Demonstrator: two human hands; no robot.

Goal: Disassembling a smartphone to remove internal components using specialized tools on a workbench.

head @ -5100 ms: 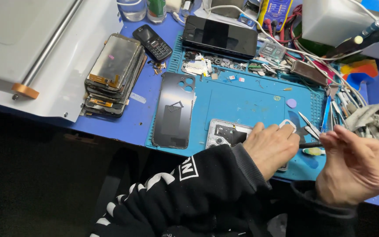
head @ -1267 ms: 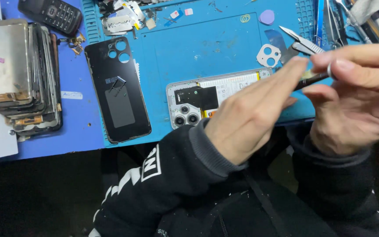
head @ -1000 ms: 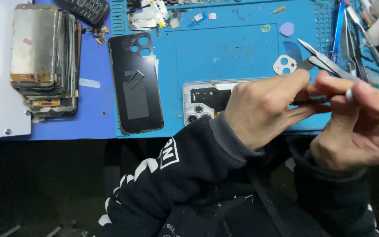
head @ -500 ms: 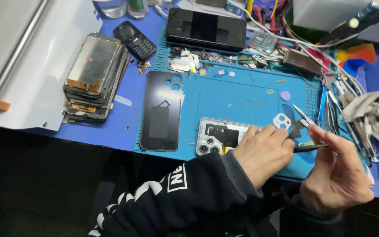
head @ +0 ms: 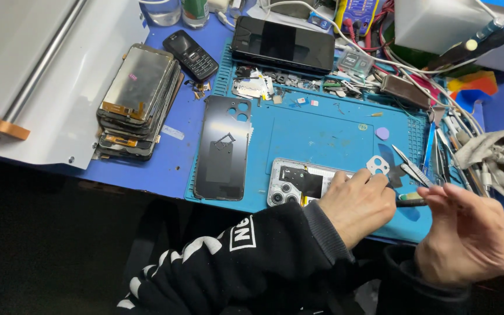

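An opened phone lies with its insides up at the near edge of the blue work mat. My left hand rests on its right half with curled fingers and holds it down. My right hand is just to the right, and its fingertips pinch a thin dark tool that points left toward my left hand. A silver camera bezel and tweezers lie just beyond the hands. A black back cover lies flat left of the phone.
A stack of old screens and a small keypad phone sit on the left. A large dark phone lies at the back. Cables, tools and a grey cloth crowd the right. A white metal panel fills the far left.
The view has pulled back from a close look at the hands to the whole bench. Both hands stay at the opened phone, and the right hand has lowered the thin tool.
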